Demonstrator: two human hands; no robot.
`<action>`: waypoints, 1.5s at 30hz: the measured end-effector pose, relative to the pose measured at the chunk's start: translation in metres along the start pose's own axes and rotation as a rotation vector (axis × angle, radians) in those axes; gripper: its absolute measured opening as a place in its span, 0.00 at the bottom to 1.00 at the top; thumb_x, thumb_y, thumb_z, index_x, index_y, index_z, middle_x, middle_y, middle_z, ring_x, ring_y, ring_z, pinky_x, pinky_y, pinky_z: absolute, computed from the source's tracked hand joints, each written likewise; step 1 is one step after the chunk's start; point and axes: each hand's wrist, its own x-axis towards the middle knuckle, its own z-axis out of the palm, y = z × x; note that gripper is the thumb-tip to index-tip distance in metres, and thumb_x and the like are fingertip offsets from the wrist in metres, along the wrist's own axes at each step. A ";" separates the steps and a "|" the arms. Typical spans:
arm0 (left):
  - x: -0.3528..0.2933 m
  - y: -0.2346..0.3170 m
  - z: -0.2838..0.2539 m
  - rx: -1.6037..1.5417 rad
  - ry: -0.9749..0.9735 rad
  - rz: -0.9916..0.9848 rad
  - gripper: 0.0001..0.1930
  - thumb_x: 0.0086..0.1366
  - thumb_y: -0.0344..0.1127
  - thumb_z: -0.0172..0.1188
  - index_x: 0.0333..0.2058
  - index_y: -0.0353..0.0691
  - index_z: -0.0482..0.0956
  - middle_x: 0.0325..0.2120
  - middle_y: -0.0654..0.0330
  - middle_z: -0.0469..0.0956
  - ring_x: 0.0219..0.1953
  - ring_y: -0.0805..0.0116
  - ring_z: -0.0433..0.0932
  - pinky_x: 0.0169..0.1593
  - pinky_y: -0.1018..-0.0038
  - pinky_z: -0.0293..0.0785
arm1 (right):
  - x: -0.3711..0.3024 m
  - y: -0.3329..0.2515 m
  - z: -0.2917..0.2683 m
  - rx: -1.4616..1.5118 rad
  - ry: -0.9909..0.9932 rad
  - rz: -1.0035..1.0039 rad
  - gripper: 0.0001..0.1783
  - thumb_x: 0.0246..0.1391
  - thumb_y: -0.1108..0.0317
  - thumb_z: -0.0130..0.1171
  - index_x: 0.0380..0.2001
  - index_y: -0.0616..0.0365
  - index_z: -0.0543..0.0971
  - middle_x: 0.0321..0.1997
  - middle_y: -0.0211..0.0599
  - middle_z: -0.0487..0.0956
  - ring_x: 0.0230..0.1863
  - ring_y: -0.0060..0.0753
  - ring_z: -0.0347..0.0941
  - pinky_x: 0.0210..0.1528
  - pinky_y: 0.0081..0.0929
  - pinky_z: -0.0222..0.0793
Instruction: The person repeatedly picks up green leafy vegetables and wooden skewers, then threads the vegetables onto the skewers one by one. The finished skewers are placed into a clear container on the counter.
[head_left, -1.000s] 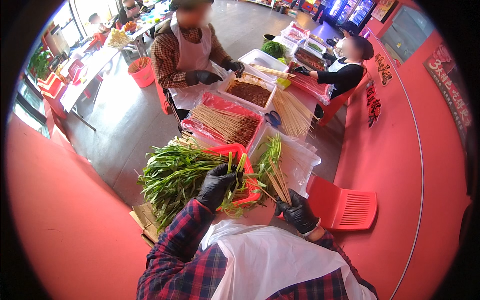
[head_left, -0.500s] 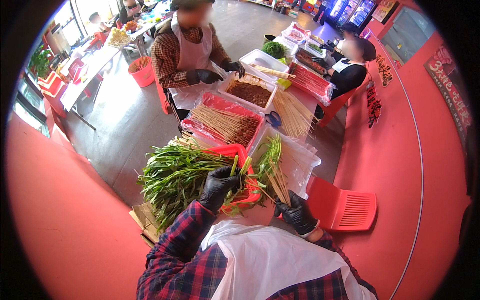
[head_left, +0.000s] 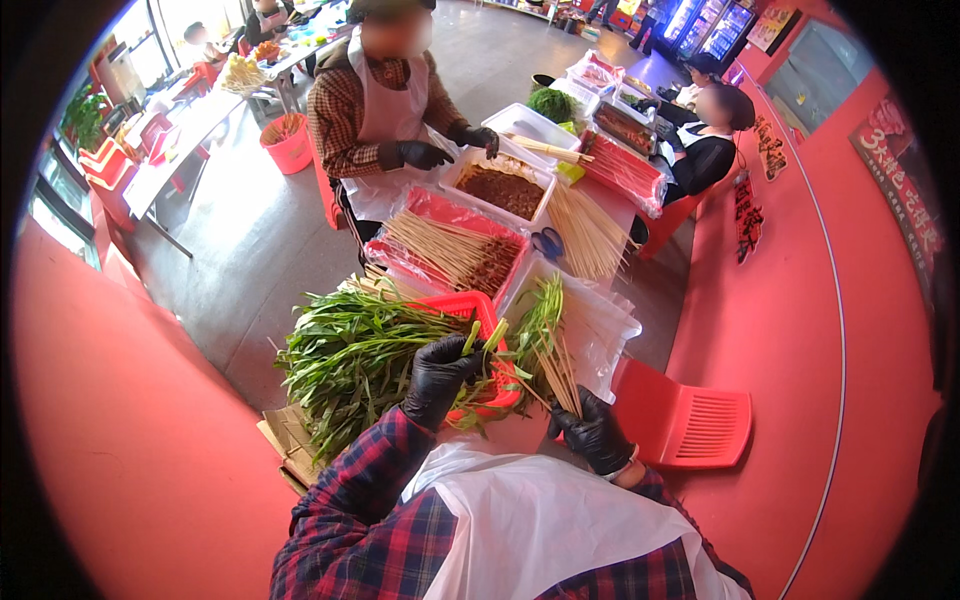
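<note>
My left hand (head_left: 440, 381), in a black glove, is closed around green leafy stems (head_left: 470, 340), whose cut ends stick up from the fingers. It is over the near part of a red plastic basket (head_left: 487, 304). A large heap of long leafy greens (head_left: 350, 355) spills over the basket's left side. In my right hand (head_left: 595, 432), also gloved in black, is a fanned bunch of bamboo skewers (head_left: 562, 378). One skewer slants left toward the stems by my left hand. Leafy greens (head_left: 540, 325) at the skewers' far ends lie over a white plastic-lined tray (head_left: 597, 345).
Beyond the basket stands a red tray of skewered meat (head_left: 487, 266). Blue-handled scissors (head_left: 547, 242) lie near loose bamboo skewers (head_left: 590, 225) and a white bin of marinated meat (head_left: 500, 192). A co-worker (head_left: 375, 110) stands across. A red chair (head_left: 690, 415) is at right.
My hands stay nearly in place, still holding the stems and skewers. The co-worker across has shifted their gloved hands slightly over the meat bin. The seated person at right has moved their arm.
</note>
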 end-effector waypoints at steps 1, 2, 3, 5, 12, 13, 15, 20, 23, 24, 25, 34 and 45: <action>0.000 -0.002 0.001 0.044 0.025 0.050 0.06 0.52 0.24 0.54 0.30 0.34 0.76 0.21 0.65 0.75 0.22 0.78 0.72 0.27 0.82 0.68 | -0.001 -0.003 0.000 -0.004 -0.003 0.004 0.06 0.51 0.72 0.47 0.33 0.57 0.69 0.18 0.26 0.72 0.13 0.11 0.57 0.15 0.11 0.53; 0.000 -0.005 0.002 0.087 0.050 0.101 0.06 0.52 0.24 0.54 0.30 0.34 0.76 0.21 0.65 0.75 0.22 0.78 0.71 0.27 0.82 0.67 | -0.001 -0.004 0.001 -0.008 -0.007 0.008 0.06 0.51 0.71 0.47 0.33 0.57 0.69 0.18 0.26 0.72 0.13 0.11 0.57 0.15 0.11 0.53; 0.000 -0.006 0.003 0.131 0.076 0.151 0.06 0.52 0.24 0.54 0.30 0.34 0.76 0.21 0.65 0.75 0.22 0.79 0.71 0.27 0.82 0.67 | -0.001 -0.004 0.000 -0.007 -0.010 0.008 0.06 0.51 0.72 0.47 0.33 0.57 0.69 0.18 0.26 0.72 0.13 0.11 0.57 0.15 0.11 0.53; 0.000 -0.002 0.004 0.105 0.038 0.104 0.06 0.51 0.24 0.55 0.30 0.34 0.76 0.21 0.65 0.74 0.21 0.79 0.70 0.26 0.82 0.67 | -0.001 -0.002 -0.001 -0.004 -0.014 0.008 0.06 0.51 0.72 0.47 0.34 0.58 0.69 0.18 0.27 0.72 0.13 0.11 0.57 0.15 0.11 0.53; 0.003 -0.003 -0.003 -0.083 -0.101 -0.248 0.06 0.53 0.27 0.55 0.31 0.34 0.76 0.20 0.64 0.75 0.20 0.78 0.71 0.26 0.83 0.67 | 0.001 0.004 0.001 0.072 -0.016 -0.002 0.07 0.49 0.74 0.46 0.34 0.58 0.69 0.18 0.27 0.72 0.13 0.10 0.56 0.15 0.12 0.52; 0.004 -0.001 -0.005 -0.091 -0.135 -0.294 0.07 0.54 0.28 0.54 0.33 0.34 0.76 0.22 0.63 0.75 0.21 0.77 0.72 0.27 0.82 0.68 | 0.001 0.005 0.000 0.060 -0.012 0.003 0.07 0.49 0.74 0.46 0.34 0.58 0.69 0.18 0.27 0.72 0.13 0.10 0.56 0.15 0.12 0.52; 0.003 0.008 -0.006 -0.257 -0.239 -0.355 0.11 0.56 0.29 0.51 0.38 0.33 0.73 0.28 0.60 0.75 0.28 0.75 0.73 0.33 0.80 0.69 | 0.002 0.007 -0.002 0.048 0.008 0.007 0.07 0.49 0.74 0.46 0.34 0.58 0.69 0.18 0.27 0.72 0.14 0.11 0.57 0.15 0.12 0.52; 0.005 0.006 -0.018 -0.187 -0.455 -0.296 0.17 0.59 0.29 0.46 0.47 0.32 0.64 0.41 0.56 0.70 0.44 0.68 0.69 0.49 0.74 0.63 | 0.002 0.010 -0.007 0.093 0.005 0.068 0.05 0.48 0.79 0.46 0.30 0.61 0.69 0.19 0.29 0.70 0.21 0.19 0.65 0.24 0.17 0.61; 0.004 0.002 -0.018 -0.143 -0.462 -0.288 0.20 0.57 0.30 0.49 0.48 0.31 0.63 0.44 0.54 0.69 0.46 0.66 0.68 0.51 0.73 0.62 | 0.002 0.012 -0.009 0.038 -0.002 0.090 0.04 0.48 0.79 0.46 0.29 0.61 0.69 0.18 0.28 0.70 0.21 0.19 0.66 0.24 0.17 0.61; 0.004 -0.004 -0.020 -0.118 -0.426 -0.276 0.20 0.56 0.30 0.51 0.49 0.33 0.63 0.43 0.55 0.70 0.45 0.66 0.68 0.50 0.73 0.62 | 0.002 0.012 -0.009 0.041 0.007 0.088 0.04 0.48 0.79 0.46 0.29 0.61 0.69 0.18 0.28 0.70 0.21 0.19 0.66 0.24 0.17 0.61; 0.001 -0.002 -0.017 -0.137 -0.427 -0.260 0.19 0.56 0.29 0.51 0.48 0.33 0.64 0.42 0.56 0.70 0.44 0.67 0.69 0.50 0.73 0.63 | 0.002 0.013 -0.009 0.042 0.018 0.084 0.04 0.48 0.79 0.46 0.30 0.61 0.69 0.18 0.28 0.70 0.21 0.19 0.66 0.24 0.17 0.61; 0.000 0.002 -0.008 0.005 -0.124 -0.216 0.11 0.57 0.29 0.52 0.39 0.34 0.73 0.28 0.66 0.74 0.27 0.80 0.70 0.33 0.83 0.67 | 0.000 0.019 -0.007 0.083 -0.001 0.041 0.06 0.50 0.73 0.47 0.34 0.58 0.69 0.17 0.26 0.72 0.13 0.11 0.57 0.14 0.11 0.51; 0.001 -0.007 -0.006 -0.025 -0.103 -0.223 0.09 0.55 0.28 0.54 0.36 0.33 0.74 0.25 0.66 0.74 0.26 0.79 0.70 0.32 0.83 0.67 | -0.003 0.019 -0.005 0.039 0.021 0.036 0.04 0.50 0.72 0.48 0.31 0.57 0.69 0.16 0.27 0.72 0.12 0.11 0.57 0.13 0.11 0.52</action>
